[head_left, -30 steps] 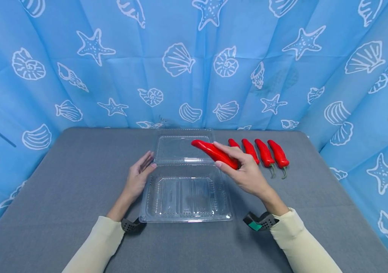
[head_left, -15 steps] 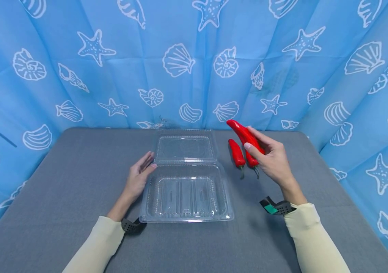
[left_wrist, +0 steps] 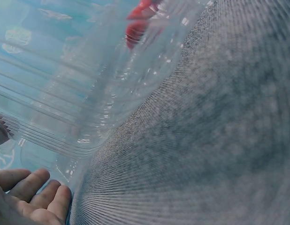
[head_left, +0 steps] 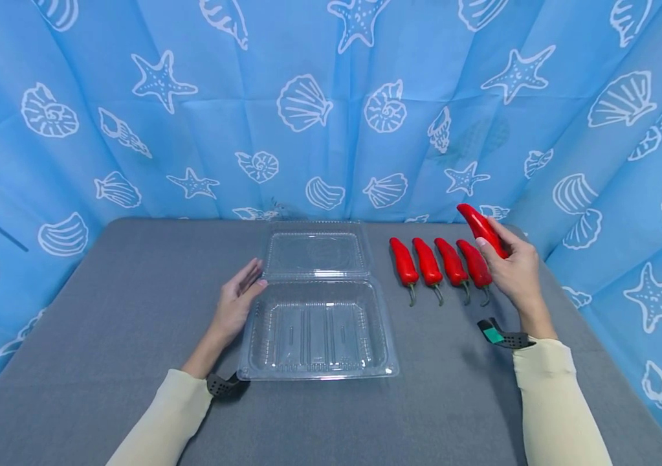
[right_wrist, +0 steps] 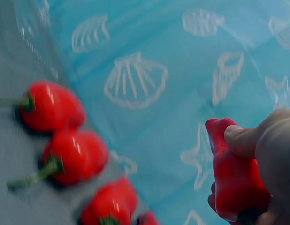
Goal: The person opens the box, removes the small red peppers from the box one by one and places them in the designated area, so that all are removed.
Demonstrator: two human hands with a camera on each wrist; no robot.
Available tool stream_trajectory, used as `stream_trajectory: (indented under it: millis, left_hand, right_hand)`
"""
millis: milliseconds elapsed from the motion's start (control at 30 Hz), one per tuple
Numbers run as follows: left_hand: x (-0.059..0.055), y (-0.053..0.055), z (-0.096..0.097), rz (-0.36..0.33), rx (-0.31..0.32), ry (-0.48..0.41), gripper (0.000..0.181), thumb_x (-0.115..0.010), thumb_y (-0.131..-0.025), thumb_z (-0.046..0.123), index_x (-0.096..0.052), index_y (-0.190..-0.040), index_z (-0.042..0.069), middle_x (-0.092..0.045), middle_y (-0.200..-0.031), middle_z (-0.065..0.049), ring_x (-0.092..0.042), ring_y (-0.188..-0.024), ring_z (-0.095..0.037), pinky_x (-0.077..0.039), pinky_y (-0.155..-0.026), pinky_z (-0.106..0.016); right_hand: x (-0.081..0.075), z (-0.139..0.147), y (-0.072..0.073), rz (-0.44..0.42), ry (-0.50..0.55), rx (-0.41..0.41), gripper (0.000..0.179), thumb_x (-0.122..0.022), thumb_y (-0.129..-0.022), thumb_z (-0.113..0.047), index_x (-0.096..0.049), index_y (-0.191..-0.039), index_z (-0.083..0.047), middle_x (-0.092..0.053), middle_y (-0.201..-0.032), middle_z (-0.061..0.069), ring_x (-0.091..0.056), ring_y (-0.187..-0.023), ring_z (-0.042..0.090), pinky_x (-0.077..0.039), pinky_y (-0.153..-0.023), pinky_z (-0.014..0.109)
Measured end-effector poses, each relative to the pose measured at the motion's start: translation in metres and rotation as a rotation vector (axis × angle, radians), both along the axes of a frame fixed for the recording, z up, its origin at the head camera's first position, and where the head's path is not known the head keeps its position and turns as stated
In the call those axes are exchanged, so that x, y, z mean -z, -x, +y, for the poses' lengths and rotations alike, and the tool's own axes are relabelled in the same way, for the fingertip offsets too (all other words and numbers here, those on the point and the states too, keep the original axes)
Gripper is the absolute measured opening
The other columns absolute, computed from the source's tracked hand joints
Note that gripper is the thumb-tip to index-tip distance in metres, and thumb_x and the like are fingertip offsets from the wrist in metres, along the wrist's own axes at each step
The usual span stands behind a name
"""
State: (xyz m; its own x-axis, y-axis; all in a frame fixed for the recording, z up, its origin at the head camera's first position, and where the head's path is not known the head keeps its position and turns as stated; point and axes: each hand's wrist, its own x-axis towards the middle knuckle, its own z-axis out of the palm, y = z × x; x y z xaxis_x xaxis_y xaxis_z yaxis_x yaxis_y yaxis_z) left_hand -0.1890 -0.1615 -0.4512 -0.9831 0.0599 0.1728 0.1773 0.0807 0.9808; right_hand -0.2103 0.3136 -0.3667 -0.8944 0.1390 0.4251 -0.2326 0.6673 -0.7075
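My right hand (head_left: 511,265) grips a red chili pepper (head_left: 480,228) and holds it in the air, above the right end of a row of several red peppers (head_left: 440,262) lying on the grey table. The right wrist view shows the held pepper (right_wrist: 234,183) between thumb and fingers, with the row's peppers (right_wrist: 70,157) blurred below. A clear plastic clamshell box (head_left: 319,330) lies open in the middle, its lid (head_left: 316,252) folded back. My left hand (head_left: 237,301) rests with straight fingers against the box's left edge; its fingers (left_wrist: 34,199) lie beside the clear box wall (left_wrist: 88,93).
The grey table (head_left: 132,310) is ringed by a blue curtain (head_left: 191,110) printed with shells and starfish on three sides. The pepper row lies right of the box lid, near the table's far right corner.
My right hand has carried the pepper from over the box lid rightward, past the row, to its right end. The left hand and the box have stayed put.
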Motion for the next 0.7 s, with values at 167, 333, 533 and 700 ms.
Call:
stream_trajectory:
  millis: [167,333,533,700]
  left_hand:
    - [0.000,0.000,0.000,-0.003,0.005,-0.003,0.062,-0.057,-0.103,0.010,-0.028,-0.155,-0.008,-0.036,-0.159,-0.023,-0.032,-0.148,-0.035,-0.028,-0.121,-0.037]
    - [-0.001,0.000,0.000,0.008,0.004,-0.015,0.061,-0.057,-0.103,0.008,-0.029,-0.154,-0.009,-0.036,-0.158,-0.024,-0.032,-0.148,-0.036,-0.029,-0.120,-0.037]
    - [0.000,0.000,0.000,0.022,0.003,-0.003,0.060,-0.057,-0.103,0.009,-0.030,-0.154,-0.008,-0.037,-0.157,-0.024,-0.032,-0.148,-0.036,-0.027,-0.121,-0.038]
    - [0.001,0.001,-0.001,0.019,0.007,-0.009,0.060,-0.057,-0.103,0.009,-0.030,-0.154,-0.009,-0.036,-0.158,-0.024,-0.032,-0.148,-0.036,-0.027,-0.121,-0.039]
  right_hand:
    - [0.012,0.020,0.002,-0.038,-0.015,0.116,0.049,-0.063,-0.101,-0.022,-0.054,-0.148,-0.010,-0.056,-0.138,0.027,-0.051,-0.107,0.034,-0.038,-0.070,0.005]
    - [0.027,0.034,0.003,-0.070,-0.007,0.184,0.047,-0.064,-0.100,-0.020,-0.057,-0.145,-0.008,-0.057,-0.138,0.027,-0.052,-0.110,0.038,-0.037,-0.071,0.009]
    - [0.047,0.049,0.007,-0.135,-0.024,0.243,0.048,-0.064,-0.100,-0.024,-0.056,-0.145,-0.011,-0.057,-0.140,0.026,-0.052,-0.117,0.041,-0.041,-0.079,0.024]
    - [0.063,0.059,0.009,-0.183,-0.040,0.251,0.048,-0.063,-0.101,-0.024,-0.055,-0.146,-0.011,-0.054,-0.144,0.024,-0.048,-0.129,0.047,-0.039,-0.099,0.054]
